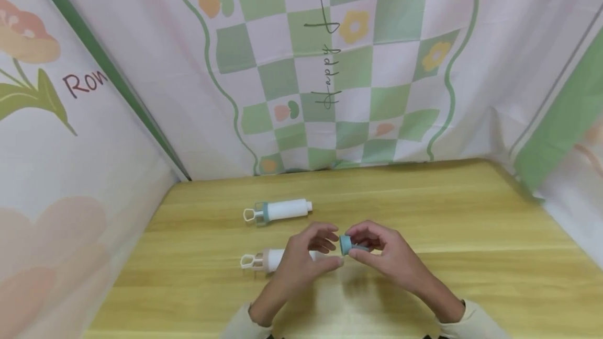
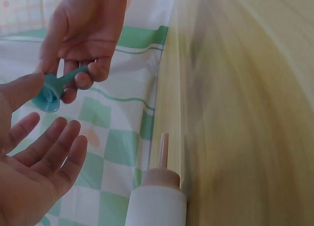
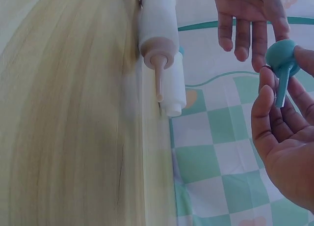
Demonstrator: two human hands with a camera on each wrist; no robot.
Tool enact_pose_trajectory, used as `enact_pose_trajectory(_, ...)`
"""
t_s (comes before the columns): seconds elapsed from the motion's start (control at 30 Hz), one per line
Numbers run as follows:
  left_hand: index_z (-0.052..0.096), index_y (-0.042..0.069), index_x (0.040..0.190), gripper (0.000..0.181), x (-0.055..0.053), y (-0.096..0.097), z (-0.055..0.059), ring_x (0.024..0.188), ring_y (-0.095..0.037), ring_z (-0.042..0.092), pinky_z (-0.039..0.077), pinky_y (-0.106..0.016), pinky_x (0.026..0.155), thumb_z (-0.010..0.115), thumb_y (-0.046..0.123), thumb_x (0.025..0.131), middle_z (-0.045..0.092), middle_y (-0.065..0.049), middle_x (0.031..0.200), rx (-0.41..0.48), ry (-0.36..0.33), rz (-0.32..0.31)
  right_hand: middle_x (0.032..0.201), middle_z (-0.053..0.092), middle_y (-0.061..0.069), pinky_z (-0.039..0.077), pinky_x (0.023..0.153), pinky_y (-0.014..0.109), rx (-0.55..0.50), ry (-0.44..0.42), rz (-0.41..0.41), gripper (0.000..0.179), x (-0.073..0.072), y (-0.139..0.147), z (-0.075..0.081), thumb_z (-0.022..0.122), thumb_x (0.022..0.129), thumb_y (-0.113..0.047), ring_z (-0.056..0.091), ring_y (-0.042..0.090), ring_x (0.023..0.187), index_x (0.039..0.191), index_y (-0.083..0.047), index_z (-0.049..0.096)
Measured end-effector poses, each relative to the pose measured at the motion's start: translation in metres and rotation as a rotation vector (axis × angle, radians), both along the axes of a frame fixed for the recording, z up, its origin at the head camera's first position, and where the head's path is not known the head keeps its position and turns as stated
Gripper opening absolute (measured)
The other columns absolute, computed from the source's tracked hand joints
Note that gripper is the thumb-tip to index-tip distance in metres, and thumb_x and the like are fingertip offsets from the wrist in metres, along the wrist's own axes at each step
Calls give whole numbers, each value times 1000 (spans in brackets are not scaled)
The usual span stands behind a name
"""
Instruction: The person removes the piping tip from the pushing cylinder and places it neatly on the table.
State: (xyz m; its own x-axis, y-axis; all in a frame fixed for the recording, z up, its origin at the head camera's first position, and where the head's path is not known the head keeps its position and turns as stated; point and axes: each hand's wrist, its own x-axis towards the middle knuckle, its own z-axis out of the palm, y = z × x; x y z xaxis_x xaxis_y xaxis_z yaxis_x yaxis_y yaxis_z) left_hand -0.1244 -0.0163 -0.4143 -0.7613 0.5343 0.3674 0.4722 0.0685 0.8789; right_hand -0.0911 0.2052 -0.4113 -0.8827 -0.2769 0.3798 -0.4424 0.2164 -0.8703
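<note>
Between thumb and fingers my right hand [image 1: 395, 252] pinches a teal nozzle cap [image 1: 346, 245] with a wide cup and a thin spout. The cup's open end faces left, and the spout [image 3: 281, 91] runs back toward the right palm. My left hand [image 1: 303, 255] is just left of the cap, fingers loosely spread; its thumb [image 2: 22, 91] is by the cup's rim, contact unclear. Under the left hand lies a white syringe-like tube [image 1: 275, 260] with a beige collar and beige nozzle [image 3: 159, 78]. Farther back lies a similar tube [image 1: 287, 209] with a teal collar and a bare white tip.
Both tubes lie on a wooden table [image 1: 198, 234], their looped white handles pointing left. A printed curtain [image 1: 339, 135] hangs along the table's back edge. More curtain cloth stands at the left [image 1: 113, 171] and right [image 1: 556, 156] sides.
</note>
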Motion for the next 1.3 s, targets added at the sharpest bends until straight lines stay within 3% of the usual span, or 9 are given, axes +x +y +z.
enact_pose_trajectory(0.27, 64, 4, 116, 40, 2, 6, -4, 91, -26, 68, 57, -35, 84, 80, -3, 81, 68, -9, 108, 72, 11, 17, 101, 68, 2, 57, 75, 31, -5, 5, 24, 20, -1, -2, -1, 68, 94, -4, 66, 19, 85, 114, -9, 65)
enact_pose_trajectory(0.83, 66, 6, 110, 35, 4, 8, 1, 90, -18, 67, 57, -33, 82, 80, -3, 79, 69, 0, 105, 57, 17, 63, 104, 68, 5, 57, 77, 32, -18, -23, 30, 22, 0, -3, -1, 67, 95, -4, 66, 20, 88, 116, -7, 64)
enact_pose_trajectory(1.3, 67, 4, 111, 36, 3, 1, 10, 87, -22, 68, 58, -36, 81, 82, -2, 78, 70, 0, 102, 80, 34, 102, 99, 70, 5, 56, 75, 29, -25, 3, -68, 23, 3, 3, -6, 69, 93, -1, 66, 18, 85, 115, -4, 63)
